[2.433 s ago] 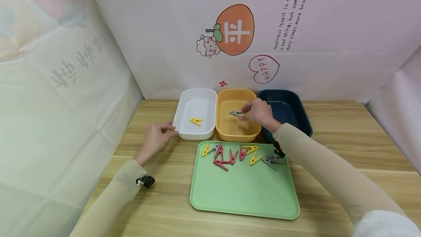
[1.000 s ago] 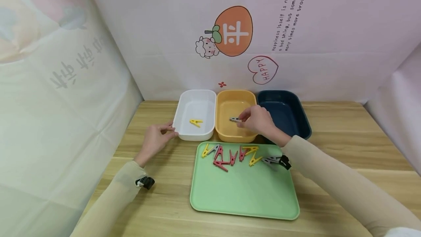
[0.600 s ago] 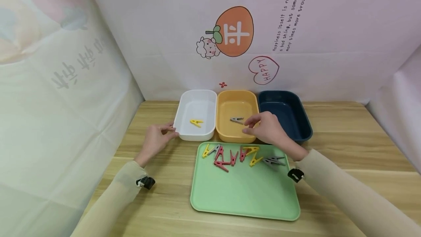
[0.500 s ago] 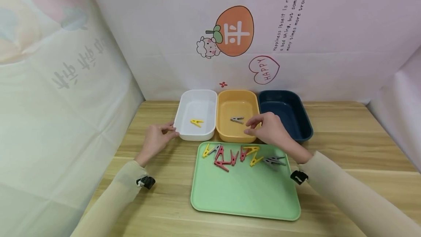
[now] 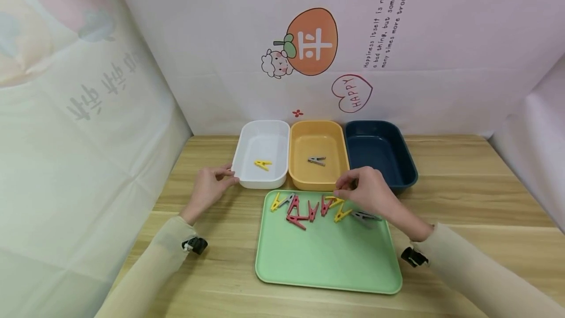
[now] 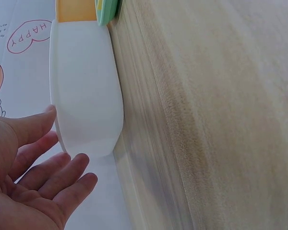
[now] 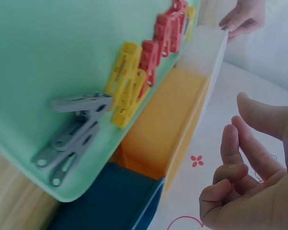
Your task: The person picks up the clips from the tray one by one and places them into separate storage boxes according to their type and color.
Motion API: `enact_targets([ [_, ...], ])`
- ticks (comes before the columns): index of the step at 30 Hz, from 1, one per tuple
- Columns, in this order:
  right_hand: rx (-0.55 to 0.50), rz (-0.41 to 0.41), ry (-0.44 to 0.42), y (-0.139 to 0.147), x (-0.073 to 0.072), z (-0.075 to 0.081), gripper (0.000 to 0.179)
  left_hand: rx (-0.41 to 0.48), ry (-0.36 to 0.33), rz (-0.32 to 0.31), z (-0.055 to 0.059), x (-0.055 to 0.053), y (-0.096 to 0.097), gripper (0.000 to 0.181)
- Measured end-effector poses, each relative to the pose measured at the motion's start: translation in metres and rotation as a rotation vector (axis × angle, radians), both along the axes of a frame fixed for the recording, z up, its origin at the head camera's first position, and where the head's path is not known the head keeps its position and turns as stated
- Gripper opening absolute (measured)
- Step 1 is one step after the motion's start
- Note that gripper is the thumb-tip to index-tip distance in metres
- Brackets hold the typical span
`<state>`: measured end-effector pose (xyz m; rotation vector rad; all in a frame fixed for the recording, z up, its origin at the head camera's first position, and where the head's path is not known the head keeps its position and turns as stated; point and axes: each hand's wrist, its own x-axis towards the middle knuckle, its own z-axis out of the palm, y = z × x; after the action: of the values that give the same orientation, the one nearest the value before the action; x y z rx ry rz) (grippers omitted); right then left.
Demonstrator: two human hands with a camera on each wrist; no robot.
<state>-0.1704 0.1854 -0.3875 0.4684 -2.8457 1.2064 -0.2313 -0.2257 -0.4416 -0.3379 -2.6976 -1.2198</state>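
Note:
My left hand (image 5: 207,191) rests its thumb and fingertips against the near-left corner of the white bin (image 6: 86,86), its fingers loosely bent in the left wrist view. A yellow clothespin (image 5: 263,164) lies in that bin. In the orange bin (image 5: 320,179) lies a grey clothespin (image 5: 316,160). My right hand (image 5: 368,191) holds nothing, hovering over the far edge of the green tray (image 5: 328,259), thumb apart from the loosely curled fingers. Just under its fingertips are yellow clothespins (image 7: 124,81). Red clothespins (image 7: 165,33) and grey clothespins (image 7: 72,134) lie along the tray's far side.
A dark blue bin (image 5: 379,146) stands right of the orange one, the bins side by side against the printed back curtain (image 5: 229,63). The wooden table (image 5: 463,180) extends on both sides of the tray. Another curtain (image 5: 88,161) closes off the left.
My right hand laid the grey clothespin in the orange bin, let go, and drew back right and toward me over the tray. The left hand stayed at the white bin.

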Motion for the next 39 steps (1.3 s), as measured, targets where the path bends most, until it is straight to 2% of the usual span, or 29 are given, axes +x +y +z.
enact_targets([
  [6, 0.041, -0.014, -0.003, 0.005, 0.012, -0.006, 0.009, -0.001, 0.004, 0.0, 0.001, 0.002, 0.0, 0.022],
  [14, 0.07, -0.029, -0.025, 0.012, 0.021, -0.015, 0.01, 0.002, -0.007, 0.01, 0.003, 0.003, -0.001, 0.021],
  [22, 0.051, -0.021, -0.041, 0.014, 0.029, -0.025, 0.011, -0.009, 0.007, 0.008, -0.001, 0.002, -0.002, 0.022],
  [39, 0.03, -0.022, -0.065, 0.028, 0.042, -0.044, 0.012, 0.01, 0.007, 0.002, 0.001, 0.001, 0.0, 0.021],
])
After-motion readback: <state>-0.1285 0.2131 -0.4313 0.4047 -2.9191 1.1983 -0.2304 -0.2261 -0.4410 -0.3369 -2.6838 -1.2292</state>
